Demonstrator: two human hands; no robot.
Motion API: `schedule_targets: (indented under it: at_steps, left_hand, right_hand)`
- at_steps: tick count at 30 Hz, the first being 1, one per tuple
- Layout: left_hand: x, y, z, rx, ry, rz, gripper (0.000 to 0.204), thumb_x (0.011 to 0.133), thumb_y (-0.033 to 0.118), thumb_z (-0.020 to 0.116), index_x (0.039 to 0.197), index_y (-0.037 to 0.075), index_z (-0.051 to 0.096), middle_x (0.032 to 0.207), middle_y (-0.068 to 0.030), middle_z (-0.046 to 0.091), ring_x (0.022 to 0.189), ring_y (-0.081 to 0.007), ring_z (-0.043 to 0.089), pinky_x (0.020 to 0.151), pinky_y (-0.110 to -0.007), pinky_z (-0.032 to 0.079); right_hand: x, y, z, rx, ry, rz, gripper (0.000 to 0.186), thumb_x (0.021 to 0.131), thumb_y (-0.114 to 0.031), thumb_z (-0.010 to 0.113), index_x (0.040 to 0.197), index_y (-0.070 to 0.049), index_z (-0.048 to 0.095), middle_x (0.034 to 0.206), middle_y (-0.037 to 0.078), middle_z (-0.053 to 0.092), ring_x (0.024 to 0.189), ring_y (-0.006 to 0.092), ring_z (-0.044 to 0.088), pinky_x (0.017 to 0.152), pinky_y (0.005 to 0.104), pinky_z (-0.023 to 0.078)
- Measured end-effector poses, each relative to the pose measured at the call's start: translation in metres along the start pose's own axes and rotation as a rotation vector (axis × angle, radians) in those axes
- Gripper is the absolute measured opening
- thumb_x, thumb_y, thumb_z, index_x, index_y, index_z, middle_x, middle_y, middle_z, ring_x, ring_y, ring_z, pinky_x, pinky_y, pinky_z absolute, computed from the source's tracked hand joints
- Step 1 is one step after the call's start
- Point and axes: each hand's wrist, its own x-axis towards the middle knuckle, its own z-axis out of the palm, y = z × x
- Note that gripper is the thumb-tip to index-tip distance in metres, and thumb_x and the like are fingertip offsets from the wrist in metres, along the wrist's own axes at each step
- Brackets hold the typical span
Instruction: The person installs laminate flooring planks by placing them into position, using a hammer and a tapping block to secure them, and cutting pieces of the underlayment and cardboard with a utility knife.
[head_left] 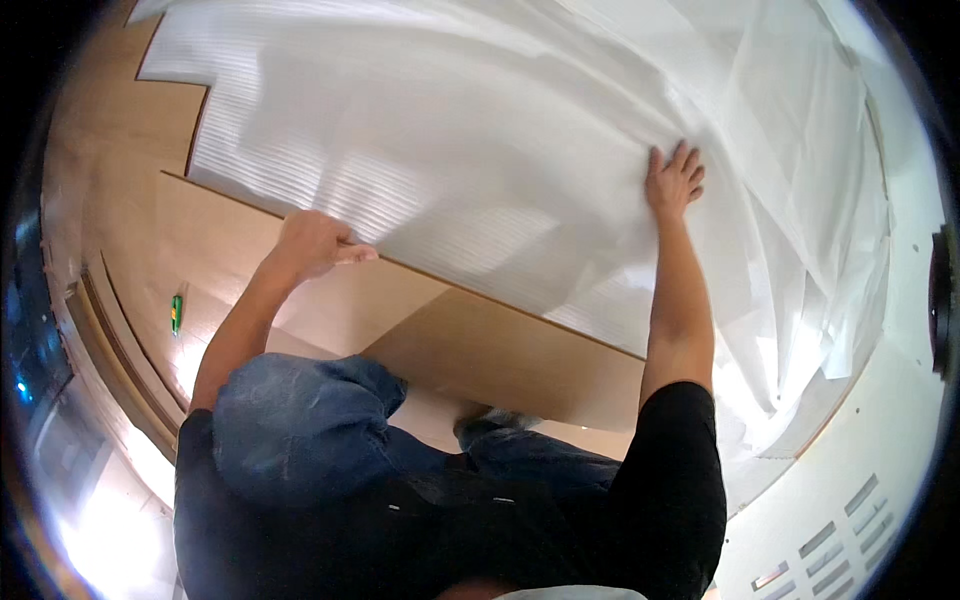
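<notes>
A long tan floorboard (540, 350) slants across the middle in front of my knees, its dark far edge bordering the white ribbed foam sheet (430, 130). My left hand (318, 245) is closed over that far edge, left of the middle, with the thumb and fingers at the rim. Farther off to the right, my right hand (677, 182) rests on the foam sheet with its fingers spread. It holds nothing. Loose folds and wrinkles run through the sheet around it.
Tan boards (130, 130) with stepped ends cover the left side. A small green pen-like tool (177, 314) lies on them. Curved trim strips (120, 350) edge the far left. A white slotted panel (830, 520) stands at lower right. My jeans-covered knee (300, 420) is close behind the board.
</notes>
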Motion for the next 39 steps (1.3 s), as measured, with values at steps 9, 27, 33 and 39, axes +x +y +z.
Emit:
schedule_targets:
  at_steps: [9, 27, 33, 39]
  left_hand:
    - [-0.037, -0.016, 0.035, -0.093, 0.104, -0.062, 0.081, 0.083, 0.085, 0.054, 0.075, 0.009, 0.077, 0.07, -0.0141, 0.07, 0.072, -0.034, 0.069, 0.064, -0.046, 0.053]
    - [0.148, -0.02, -0.079, 0.018, 0.338, 0.254, 0.093, 0.091, 0.086, 0.039, 0.081, 0.001, 0.077, 0.077, -0.0182, 0.073, 0.079, -0.0358, 0.072, 0.07, -0.05, 0.057]
    - [0.154, -0.022, -0.074, -0.051, 0.264, 0.251, 0.089, 0.093, 0.083, 0.043, 0.09, 0.0, 0.077, 0.083, -0.0183, 0.073, 0.081, -0.0353, 0.072, 0.075, -0.051, 0.057]
    - [0.149, -0.016, -0.065, -0.05, 0.187, 0.257, 0.084, 0.095, 0.081, 0.041, 0.097, 0.005, 0.077, 0.091, -0.0109, 0.075, 0.092, -0.0302, 0.072, 0.081, -0.05, 0.058]
  right_hand:
    - [0.116, -0.033, -0.021, 0.032, -0.331, -0.035, 0.102, 0.095, -0.077, 0.043, 0.164, -0.005, 0.021, 0.17, 0.021, 0.02, 0.156, 0.0434, 0.02, 0.125, 0.0577, 0.019]
    - [-0.114, -0.113, -0.065, 0.022, -0.408, -0.509, 0.066, 0.102, -0.06, 0.051, 0.089, 0.002, 0.069, 0.082, 0.028, 0.069, 0.079, 0.0471, 0.067, 0.071, 0.0508, 0.052]
    - [-0.106, -0.11, -0.049, 0.048, -0.415, -0.51, 0.068, 0.101, -0.063, 0.049, 0.089, 0.0, 0.07, 0.084, 0.029, 0.069, 0.085, 0.0504, 0.067, 0.074, 0.0547, 0.052]
    - [-0.128, -0.093, -0.029, 0.003, -0.405, -0.474, 0.078, 0.1, -0.069, 0.043, 0.088, 0.004, 0.067, 0.081, 0.029, 0.068, 0.079, 0.0503, 0.065, 0.073, 0.0538, 0.051]
